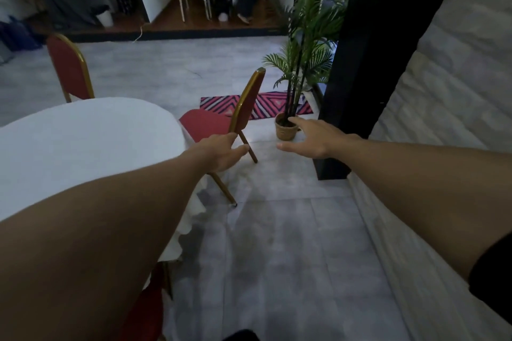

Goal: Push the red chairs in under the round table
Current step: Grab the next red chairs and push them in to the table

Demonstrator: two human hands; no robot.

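Here, label by label:

Table: the round table (83, 141) sits at the left under a white cloth whose scalloped hem hangs toward the grey floor (277, 243).

Near chair: a red chair (221, 122) with a gold frame stands just off the table's right edge, seen side-on, its seat facing the table and its back leaning away from it. Most of the seat shows outside the cloth.

Left hand: the left hand (221, 151) is at the lower end of that chair's back, where the gold frame meets the rear leg. Its grip is loose, fingers partly curled with the thumb spread out toward the leg; it touches the frame, but a full wrap around it cannot be made out.

Right hand: the right hand (307, 137) hovers to the right of the chair, clear of it, palm down. Its grip is wide open, fingers spread, holding nothing.

Far chair: a second red chair (69, 66) stands behind the table at the upper left, only its back showing above the cloth.

Closest chair: a bit of red seat (146, 310) peeks out below the cloth at the bottom left.

Nearby: a potted palm (302, 63) in a woven basket stands just beyond the right hand, beside a black pillar (368, 50), with a pink striped mat (277, 104) on the floor behind the near chair.
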